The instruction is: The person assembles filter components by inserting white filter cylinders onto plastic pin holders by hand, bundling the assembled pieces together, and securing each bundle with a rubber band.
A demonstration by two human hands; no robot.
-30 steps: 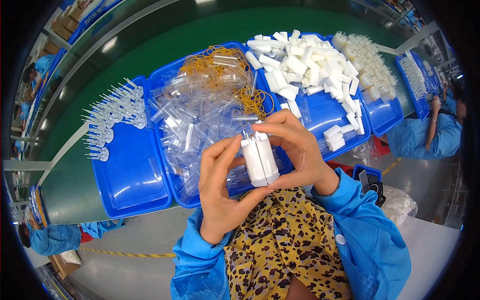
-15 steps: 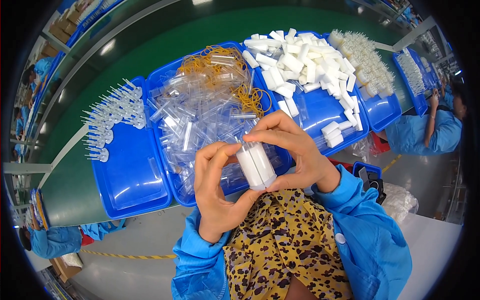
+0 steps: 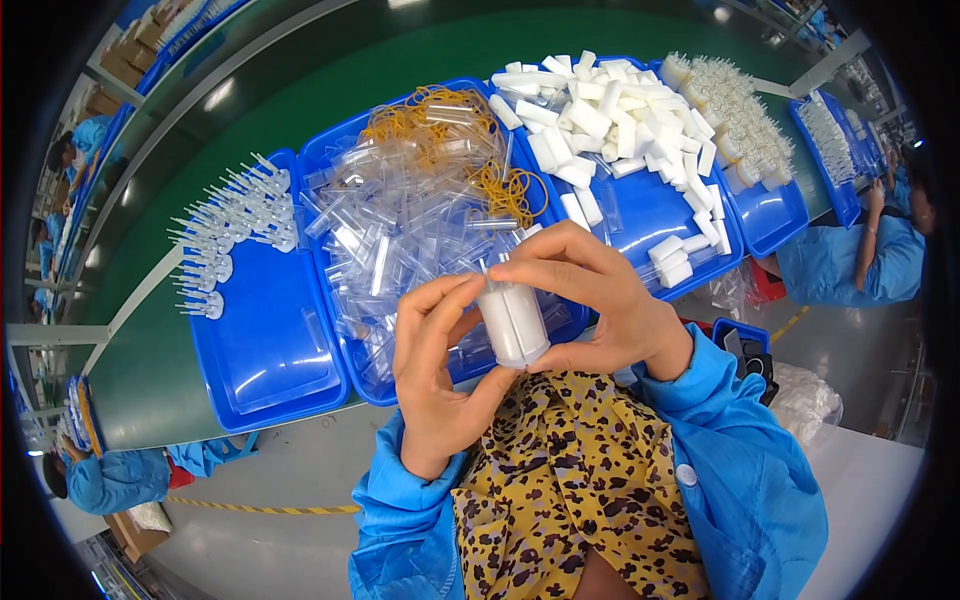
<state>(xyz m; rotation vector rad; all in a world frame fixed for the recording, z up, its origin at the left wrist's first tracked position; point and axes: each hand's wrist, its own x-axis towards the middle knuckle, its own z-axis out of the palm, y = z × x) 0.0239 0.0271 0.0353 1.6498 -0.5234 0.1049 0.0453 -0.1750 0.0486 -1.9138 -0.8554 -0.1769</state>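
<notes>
Between my two hands is a white cylinder (image 3: pixel 514 325), with a dark seam running down its side, clear plastic at its ends and thin clear prongs at its top. My left hand (image 3: pixel 436 365) pinches its left side, fingertips at the upper end and thumb near the bottom. From the other side my right hand (image 3: pixel 600 300) grips it the same way, index finger on the top edge and thumb at the base. Behind the cylinder lies a blue tray (image 3: pixel 372 388) heaped with clear plastic pieces (image 3: pixel 400 235) and orange rubber bands (image 3: pixel 430 118).
To the left, a blue tray (image 3: pixel 265 345) holds pronged clear parts (image 3: pixel 235 220). White foam blocks (image 3: pixel 610 120) fill much of another tray (image 3: pixel 640 220) to the right, beside a tray of pale cylindrical assemblies (image 3: pixel 730 120). All rest on a green table (image 3: pixel 400 60). A co-worker (image 3: pixel 850 260) sits far right.
The cylinder is slightly higher and tilts less, its base now farther from me. Both hands keep their hold on it. The whole view has shifted slightly.
</notes>
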